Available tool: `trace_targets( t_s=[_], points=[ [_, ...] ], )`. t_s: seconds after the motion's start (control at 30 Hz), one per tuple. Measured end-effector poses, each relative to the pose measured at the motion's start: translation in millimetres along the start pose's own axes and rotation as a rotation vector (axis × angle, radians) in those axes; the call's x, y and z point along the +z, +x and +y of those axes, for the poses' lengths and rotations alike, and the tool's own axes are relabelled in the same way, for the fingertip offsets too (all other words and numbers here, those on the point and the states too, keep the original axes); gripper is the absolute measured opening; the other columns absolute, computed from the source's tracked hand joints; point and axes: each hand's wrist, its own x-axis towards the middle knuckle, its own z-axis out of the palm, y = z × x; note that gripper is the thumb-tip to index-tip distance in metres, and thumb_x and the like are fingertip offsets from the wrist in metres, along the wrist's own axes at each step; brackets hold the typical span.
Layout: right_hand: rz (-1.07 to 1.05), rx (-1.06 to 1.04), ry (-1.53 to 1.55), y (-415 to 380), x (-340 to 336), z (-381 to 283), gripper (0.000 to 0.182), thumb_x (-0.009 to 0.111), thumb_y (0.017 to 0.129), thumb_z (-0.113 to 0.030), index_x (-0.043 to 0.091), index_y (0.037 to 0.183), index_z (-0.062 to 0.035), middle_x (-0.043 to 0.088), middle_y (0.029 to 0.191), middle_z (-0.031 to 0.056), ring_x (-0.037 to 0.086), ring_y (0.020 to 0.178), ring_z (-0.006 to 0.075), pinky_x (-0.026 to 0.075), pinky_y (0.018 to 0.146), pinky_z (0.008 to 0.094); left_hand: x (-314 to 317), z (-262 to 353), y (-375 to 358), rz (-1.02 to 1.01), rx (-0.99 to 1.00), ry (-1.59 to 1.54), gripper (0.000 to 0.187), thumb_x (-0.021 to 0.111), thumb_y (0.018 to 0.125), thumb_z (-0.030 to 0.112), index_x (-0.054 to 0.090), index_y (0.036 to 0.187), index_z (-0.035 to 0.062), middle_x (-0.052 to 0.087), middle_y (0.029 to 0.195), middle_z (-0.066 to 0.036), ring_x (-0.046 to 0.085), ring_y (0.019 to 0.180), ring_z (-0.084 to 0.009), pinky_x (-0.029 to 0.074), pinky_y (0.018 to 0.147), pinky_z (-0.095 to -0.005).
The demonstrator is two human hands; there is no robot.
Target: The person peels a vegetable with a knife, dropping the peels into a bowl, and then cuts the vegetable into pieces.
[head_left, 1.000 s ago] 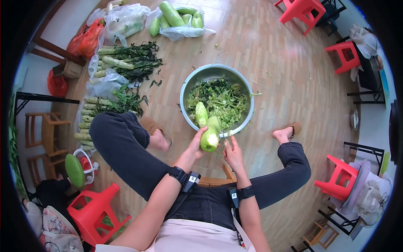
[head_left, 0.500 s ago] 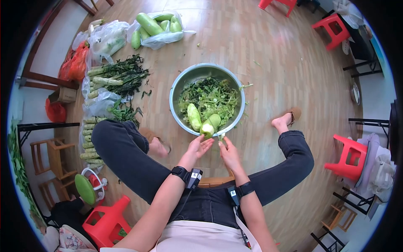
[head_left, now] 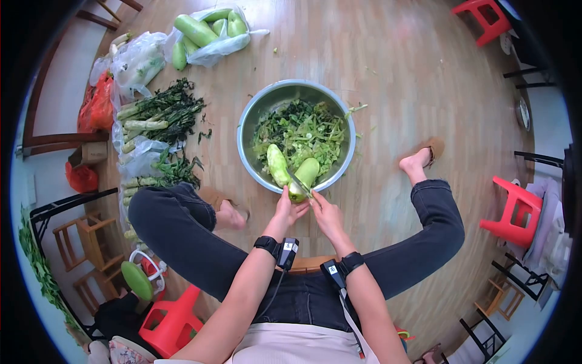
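A pale green gourd [head_left: 308, 171] leans over the near rim of the metal basin [head_left: 242, 115], its lower end bare and whitish. My left hand [head_left: 287, 210] is curled round that near end and supports it from below. In my right hand [head_left: 327, 215], closed fingers hold a knife-like tool [head_left: 297, 181] with a narrow dark blade, which lies slantwise across the gourd. Its handle is mostly hidden by the fingers. Beside it in the basin rests a second, lighter gourd [head_left: 277, 164] with a patchy surface. Chopped leaves and green scraps [head_left: 303, 130] lie under both.
At the left are leafy stalks [head_left: 160, 115] on plastic, with a bag of gourds [head_left: 209, 36] beyond. My bent legs [head_left: 176, 236] flank the basin on the wooden floor [head_left: 388, 91]. Red stools [head_left: 515, 209] and small wooden chairs [head_left: 91, 236] stand around the sides.
My right hand has moved slightly left and up, bringing the blade onto the gourd. My left hand has closed in on the gourd's near end. The whole view has shifted slightly.
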Motion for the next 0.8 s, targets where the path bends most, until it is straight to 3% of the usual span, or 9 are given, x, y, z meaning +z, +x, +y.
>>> trace_targets(
  t_s=[0.07, 0.33, 0.8],
  points=[
    [-0.045, -0.014, -0.062, 8, 3, -6, 0.035, 0.046, 0.085, -0.039, 0.053, 0.116, -0.0249, 0.061, 0.072, 0.0184, 0.06, 0.071, 0.0358, 0.047, 0.064, 0.0431, -5, 3, 8, -0.117, -0.058, -0.098, 0.065, 0.028, 0.086, 0.059, 0.029, 0.13, 0.0102, 0.036, 0.128, -0.015, 0.045, 0.11, -0.0314, 0.035, 0.094, -0.0425],
    [-0.1, -0.068, -0.243, 34, -4, -13, 0.033, 0.048, 0.084, -0.04, 0.056, 0.113, -0.0262, 0.06, 0.065, 0.0141, 0.06, 0.062, 0.0302, 0.048, 0.057, 0.0401, 1, 11, 15, -0.079, -0.081, -0.22, 0.054, 0.028, 0.09, 0.053, 0.038, 0.123, 0.0108, 0.048, 0.118, -0.008, 0.053, 0.098, -0.022, 0.046, 0.083, -0.0354],
    [-0.07, -0.142, -0.316, 47, 12, -15, 0.036, 0.05, 0.083, -0.04, 0.052, 0.118, -0.0293, 0.061, 0.066, 0.0092, 0.06, 0.061, 0.0264, 0.047, 0.054, 0.0377, 7, 14, 8, -0.047, -0.043, -0.239, 0.053, 0.027, 0.091, 0.051, 0.035, 0.125, 0.0105, 0.047, 0.118, -0.008, 0.052, 0.101, -0.0223, 0.045, 0.084, -0.0363]
  ],
)
